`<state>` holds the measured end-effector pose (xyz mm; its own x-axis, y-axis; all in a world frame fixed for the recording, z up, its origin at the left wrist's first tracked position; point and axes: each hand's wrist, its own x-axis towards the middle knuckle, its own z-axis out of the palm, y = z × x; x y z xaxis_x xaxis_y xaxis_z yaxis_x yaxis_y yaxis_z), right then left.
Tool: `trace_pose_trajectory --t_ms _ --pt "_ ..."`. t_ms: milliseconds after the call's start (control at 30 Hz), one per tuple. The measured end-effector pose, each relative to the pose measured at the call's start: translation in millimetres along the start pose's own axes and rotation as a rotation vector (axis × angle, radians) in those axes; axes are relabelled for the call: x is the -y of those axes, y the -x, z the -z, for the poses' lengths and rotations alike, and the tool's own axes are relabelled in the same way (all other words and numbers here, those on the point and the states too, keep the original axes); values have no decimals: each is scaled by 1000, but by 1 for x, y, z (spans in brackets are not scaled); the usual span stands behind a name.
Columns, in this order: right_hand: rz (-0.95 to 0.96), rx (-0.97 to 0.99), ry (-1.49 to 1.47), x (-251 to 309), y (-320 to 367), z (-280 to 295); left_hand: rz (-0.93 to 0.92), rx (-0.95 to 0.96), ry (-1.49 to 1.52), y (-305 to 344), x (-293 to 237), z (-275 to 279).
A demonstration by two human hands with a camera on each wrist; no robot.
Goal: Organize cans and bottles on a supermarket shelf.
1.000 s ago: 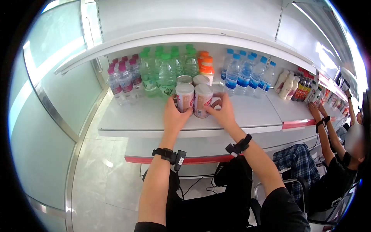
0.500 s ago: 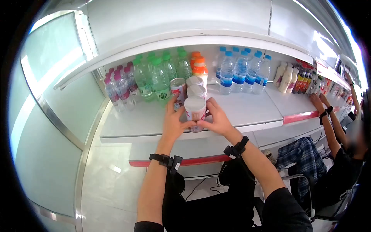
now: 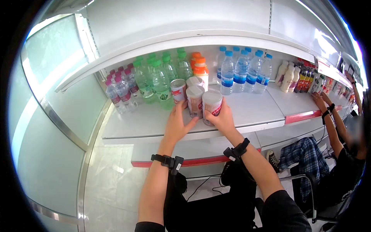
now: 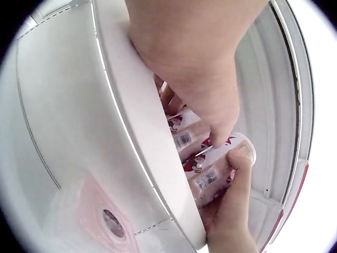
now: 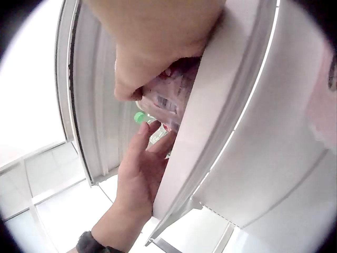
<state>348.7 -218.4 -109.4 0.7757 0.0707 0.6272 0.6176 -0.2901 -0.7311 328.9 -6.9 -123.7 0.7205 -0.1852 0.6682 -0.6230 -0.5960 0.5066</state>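
Several white-lidded cans with pink and red labels stand grouped on the shelf (image 3: 251, 112). My right hand (image 3: 223, 118) grips the front right can (image 3: 212, 101), thumb across its front and fingers round its far side. The left wrist view shows that thumb on the can (image 4: 210, 166). My left hand (image 3: 176, 123) lies at the left side of the middle can (image 3: 195, 98), thumb stretched toward its base. Its extended fingers reach beside the left can (image 3: 178, 91). Behind stands another can (image 3: 194, 81). In the right wrist view my left hand (image 5: 139, 174) looks loosely spread.
Green-capped bottles (image 3: 160, 79) and pink-capped bottles (image 3: 123, 91) stand left of the cans. Orange-capped bottles (image 3: 201, 71) are behind, blue-capped water bottles (image 3: 240, 69) to the right. An upper shelf (image 3: 193, 42) overhangs them. Another person's hands (image 3: 319, 100) work at the right.
A second ago two cans stood side by side in front; half a second ago both hands held one can at the front edge. That can now stands further right and back, held by my right hand.
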Motion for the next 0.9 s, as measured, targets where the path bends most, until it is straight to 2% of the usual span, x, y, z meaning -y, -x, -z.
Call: trace_pose_trajectory --t_ms 67,133,167,233,267,367,433,567,633,667,700,767,800,833,900 --pt "53 -29 6 1 -2 -1 -2 -104 -27 1 4 -3" --pt "-2 220 58 -1 -3 -1 50 -151 42 -2 7 -4" --pt "-2 218 61 -2 -3 -1 102 -196 111 -4 8 -3" --pt "-15 410 16 -1 -4 -2 157 -206 137 -6 9 2" --pt "-13 409 18 0 -4 -2 215 -217 161 -7 8 5" --pt "-1 476 26 2 -5 -2 195 -259 102 -8 17 3" --pt "103 382 66 -3 -4 -5 197 -260 100 -8 18 4" --pt "14 237 271 -2 -4 -7 142 -289 71 -8 12 5" --pt "-195 -50 323 -8 -6 -11 136 -294 44 -7 11 5" --pt "-122 -159 345 -19 -5 -11 131 -297 20 -6 11 4" --pt "-120 -158 345 -26 -6 -11 131 -299 19 -5 11 4" --pt "-153 -354 364 -33 -9 -12 134 -279 23 -5 11 5" --pt "-105 -414 376 -36 -10 -14 134 -279 23 -5 11 5" --pt "-109 -413 377 -28 -9 -12 150 -273 43 -4 13 4" --pt "-275 -323 101 -6 -7 -3 166 -264 68 -4 16 2"
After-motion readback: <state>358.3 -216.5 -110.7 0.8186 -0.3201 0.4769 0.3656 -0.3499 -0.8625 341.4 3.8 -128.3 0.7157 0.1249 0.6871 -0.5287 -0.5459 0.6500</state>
